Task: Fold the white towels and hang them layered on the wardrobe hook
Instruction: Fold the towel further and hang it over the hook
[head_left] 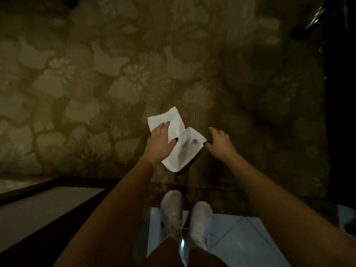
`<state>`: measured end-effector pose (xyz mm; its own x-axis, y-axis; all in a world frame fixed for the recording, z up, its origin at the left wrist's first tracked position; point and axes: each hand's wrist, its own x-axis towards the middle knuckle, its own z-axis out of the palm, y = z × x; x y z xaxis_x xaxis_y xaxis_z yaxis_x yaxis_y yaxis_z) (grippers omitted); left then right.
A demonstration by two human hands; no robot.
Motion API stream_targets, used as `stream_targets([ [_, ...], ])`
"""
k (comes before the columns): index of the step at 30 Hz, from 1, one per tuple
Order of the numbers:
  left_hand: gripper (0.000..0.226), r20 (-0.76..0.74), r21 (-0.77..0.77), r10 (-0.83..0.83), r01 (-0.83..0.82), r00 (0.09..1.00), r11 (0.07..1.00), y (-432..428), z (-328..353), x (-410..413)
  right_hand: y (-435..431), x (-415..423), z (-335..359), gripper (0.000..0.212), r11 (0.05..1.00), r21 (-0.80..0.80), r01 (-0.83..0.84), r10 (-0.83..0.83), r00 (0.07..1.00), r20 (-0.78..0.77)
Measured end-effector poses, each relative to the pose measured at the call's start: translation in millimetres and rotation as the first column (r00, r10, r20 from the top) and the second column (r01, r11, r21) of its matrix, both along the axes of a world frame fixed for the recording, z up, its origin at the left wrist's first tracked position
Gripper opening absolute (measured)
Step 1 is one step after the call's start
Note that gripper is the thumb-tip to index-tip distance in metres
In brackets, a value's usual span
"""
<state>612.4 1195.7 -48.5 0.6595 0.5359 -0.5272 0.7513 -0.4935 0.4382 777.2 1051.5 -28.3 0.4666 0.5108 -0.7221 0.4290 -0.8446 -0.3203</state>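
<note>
A small white towel [180, 149] with a red embroidered mark near its right corner is partly folded over the patterned carpet [96, 83]. I cannot tell if it lies on the carpet or is held just above it. My left hand [160, 141] rests flat on the towel's left half, fingers and thumb straight on the cloth. My right hand [219, 142] is just right of the towel, fingers spread and loosely bent, its thumb tip touching the right corner. No wardrobe hook is in view.
My two white shoes [185, 214] stand on pale tiles [240, 234] at the carpet's near edge. A dark wooden frame with a grey panel [38, 205] runs along the lower left. Dark furniture with a metal part [316, 18] fills the upper right.
</note>
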Motion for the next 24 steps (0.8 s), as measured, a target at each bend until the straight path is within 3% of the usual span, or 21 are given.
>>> stream_targets([
  [7,0.056,-0.016,-0.171,0.038,-0.040,0.999,0.985,-18,-146,-13,-7,-10,-154,0.049,0.955,-0.018,0.295,-0.295,0.955,-0.030],
  [12,0.016,0.015,-0.312,0.162,-0.149,0.987,0.938,-34,-165,-26,5,-19,-185,0.029,0.854,0.038,0.518,-0.518,0.855,-0.021],
  [17,0.028,0.241,-0.255,0.369,-0.308,0.898,0.917,-41,-98,-13,23,-30,-145,0.025,0.687,0.099,0.719,-0.712,0.695,-0.101],
  [21,0.021,0.253,-0.245,0.402,-0.344,0.880,0.907,-29,-29,-9,21,-43,-63,0.024,0.623,0.247,0.742,-0.712,0.669,-0.214],
  [24,0.016,0.277,-0.285,0.544,-0.473,0.792,0.834,-19,36,-13,10,-40,15,0.023,0.539,0.263,0.800,-0.717,0.600,-0.354],
])
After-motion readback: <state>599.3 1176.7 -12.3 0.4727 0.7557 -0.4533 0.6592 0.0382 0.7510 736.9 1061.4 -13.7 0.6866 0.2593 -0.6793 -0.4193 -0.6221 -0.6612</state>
